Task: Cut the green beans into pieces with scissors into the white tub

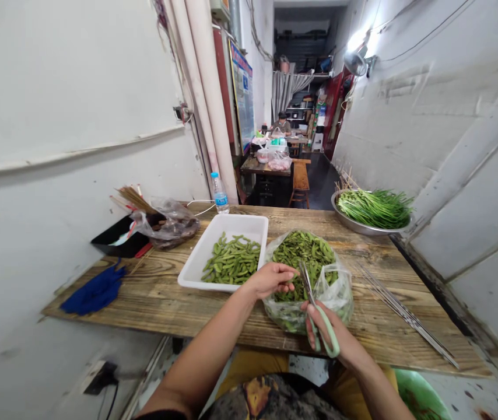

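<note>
At lower centre, the left hand [270, 280] is pinched closed at the bag of green pods [305, 252]; anything held is hidden. Green-handled scissors [307, 283] are gripped in the closed right hand [344, 344]

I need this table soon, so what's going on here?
A person sits at the wooden table handling edamame. The left hand pinches a pod at the mouth of the plastic bag of pods, while the right hand holds green-handled scissors with blades up by that pod. A white tray beside the bag holds more pods.
</note>
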Motion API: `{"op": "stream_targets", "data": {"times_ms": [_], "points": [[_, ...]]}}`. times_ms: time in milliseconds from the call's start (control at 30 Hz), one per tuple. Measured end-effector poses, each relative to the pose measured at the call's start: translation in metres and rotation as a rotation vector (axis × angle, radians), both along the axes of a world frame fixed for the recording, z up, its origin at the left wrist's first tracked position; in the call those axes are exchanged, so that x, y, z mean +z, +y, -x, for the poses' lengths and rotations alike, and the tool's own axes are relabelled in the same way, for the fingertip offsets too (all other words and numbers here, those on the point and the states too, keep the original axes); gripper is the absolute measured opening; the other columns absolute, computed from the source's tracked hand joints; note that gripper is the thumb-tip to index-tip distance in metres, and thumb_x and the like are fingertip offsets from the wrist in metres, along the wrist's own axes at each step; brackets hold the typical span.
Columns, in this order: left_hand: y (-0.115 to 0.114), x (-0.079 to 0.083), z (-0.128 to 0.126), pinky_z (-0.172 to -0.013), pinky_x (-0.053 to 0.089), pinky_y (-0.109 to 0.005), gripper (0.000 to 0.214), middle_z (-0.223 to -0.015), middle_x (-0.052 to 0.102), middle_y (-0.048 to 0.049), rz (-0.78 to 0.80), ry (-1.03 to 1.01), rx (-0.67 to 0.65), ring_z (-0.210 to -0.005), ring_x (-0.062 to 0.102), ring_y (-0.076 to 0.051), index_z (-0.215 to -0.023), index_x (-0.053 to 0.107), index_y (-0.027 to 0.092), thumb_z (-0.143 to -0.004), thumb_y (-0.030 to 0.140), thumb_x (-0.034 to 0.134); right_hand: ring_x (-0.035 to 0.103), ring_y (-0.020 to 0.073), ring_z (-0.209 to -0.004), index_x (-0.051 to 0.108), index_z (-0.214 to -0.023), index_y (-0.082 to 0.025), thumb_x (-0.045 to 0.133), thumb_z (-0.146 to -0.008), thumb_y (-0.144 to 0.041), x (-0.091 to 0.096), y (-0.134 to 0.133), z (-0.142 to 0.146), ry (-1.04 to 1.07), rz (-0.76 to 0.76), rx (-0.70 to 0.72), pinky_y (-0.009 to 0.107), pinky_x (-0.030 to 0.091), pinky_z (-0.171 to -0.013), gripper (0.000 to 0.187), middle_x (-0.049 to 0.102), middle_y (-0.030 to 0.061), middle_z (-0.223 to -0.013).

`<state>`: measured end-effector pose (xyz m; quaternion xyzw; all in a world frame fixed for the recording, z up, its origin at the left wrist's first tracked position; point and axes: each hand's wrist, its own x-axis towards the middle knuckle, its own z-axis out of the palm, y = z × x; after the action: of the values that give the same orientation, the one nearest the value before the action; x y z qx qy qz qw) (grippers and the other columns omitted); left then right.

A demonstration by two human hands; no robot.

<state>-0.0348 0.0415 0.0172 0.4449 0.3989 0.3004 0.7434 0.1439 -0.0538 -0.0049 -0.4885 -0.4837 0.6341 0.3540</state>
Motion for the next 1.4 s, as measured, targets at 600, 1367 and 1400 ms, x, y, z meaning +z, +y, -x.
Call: {"op": "stream_targets", "data": {"times_ms": [600,1367,1400], "points": [[-0.025,0.002,-0.032,-0.065,0.055,-0.022,0.02,-0.066,0.069,-0.0083,0.125,-0.225,0.431,-0.064,0.068,-0.013,-0.064,0.053,0.009,-0.069,0.004,0.071,0.048,0.0103,-0.046,0.046,-0.093,-0.021,0.053,-0.075,-0.066,0.01,0.002,0.007,0.178,0.101,-0.069,0.024,0.042,-0.044,0.049,0.051,-0.0049,-0.062],[-0.004,0.01,0.041,-0.1,0.031,-0.05,0.015,-0.112,0.061,-0.0108,-0.907,0.993,0.913,-0.11,0.051,-0.028,-0.086,0.066,0.018,-0.072,0.016,0.061,0.054,0.0114,-0.05,0.052,-0.102,-0.02,0.051,-0.08,-0.063,-0.004,0.005,-0.007,0.199,0.075,-0.04,0.024,0.046,-0.047,0.048,0.054,-0.0038,-0.064],[-0.004,0.008,0.04,-0.103,0.025,-0.052,0.014,-0.114,0.06,-0.0102,-0.985,1.046,0.816,-0.113,0.048,-0.028,-0.085,0.067,0.019,-0.073,0.017,0.061,0.055,0.012,-0.053,0.052,-0.103,-0.02,0.051,-0.079,-0.063,-0.003,0.005,-0.008,0.228,0.09,-0.029,0.025,0.048,-0.05,0.049,0.055,-0.0033,-0.066]]}}
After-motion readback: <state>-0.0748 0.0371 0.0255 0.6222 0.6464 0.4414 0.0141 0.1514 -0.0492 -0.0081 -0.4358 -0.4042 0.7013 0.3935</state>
